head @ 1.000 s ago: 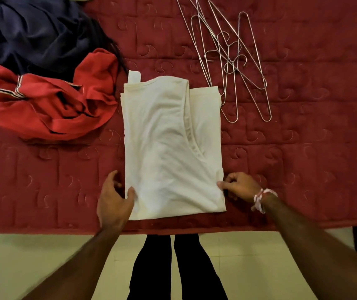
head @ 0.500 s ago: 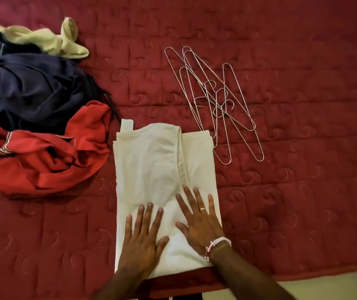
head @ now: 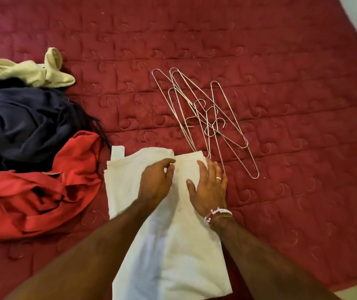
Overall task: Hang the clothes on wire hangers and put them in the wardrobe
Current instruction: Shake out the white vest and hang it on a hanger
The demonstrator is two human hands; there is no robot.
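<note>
— Where's the white vest (head: 162, 245) lying?
— Folded on the red quilt (head: 281, 61), beside the wire hangers (head: 205, 120).
— And the hands?
— Left hand (head: 157, 182) is pinching its top fold; right hand (head: 209, 188) is pressing flat (fingers spread, gripping nothing).

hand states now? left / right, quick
Left hand: fingers curled, pinching the white vest's top edge.
Right hand: open, flat on the vest, holding nothing.
</note>
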